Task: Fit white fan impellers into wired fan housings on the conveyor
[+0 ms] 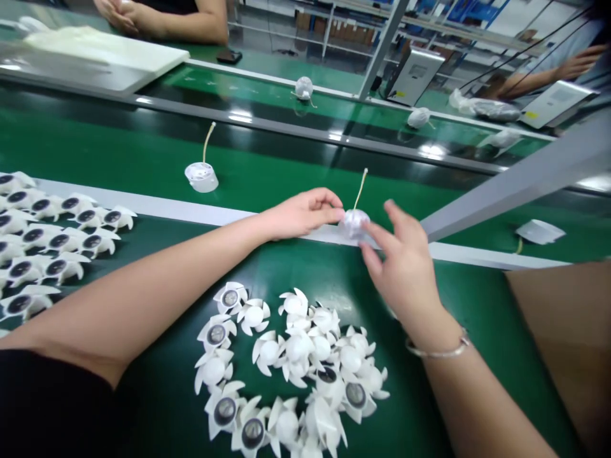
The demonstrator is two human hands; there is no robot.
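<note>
A small round white part wrapped in clear film, with a tan wire rising from its top, sits at the white rail of the green belt. My left hand pinches it from the left with its fingertips. My right hand is beside it on the right, fingers spread, almost touching the film. Below my hands lies a loose heap of white petalled plastic parts, some showing dark round centres. A bracelet circles my right wrist.
Rows of similar petalled parts lie at left. A white cup-shaped part with a wire stands on the belt. Several wrapped parts sit beyond. A grey strut crosses at right, above a cardboard sheet. A co-worker's hands rest at the far side.
</note>
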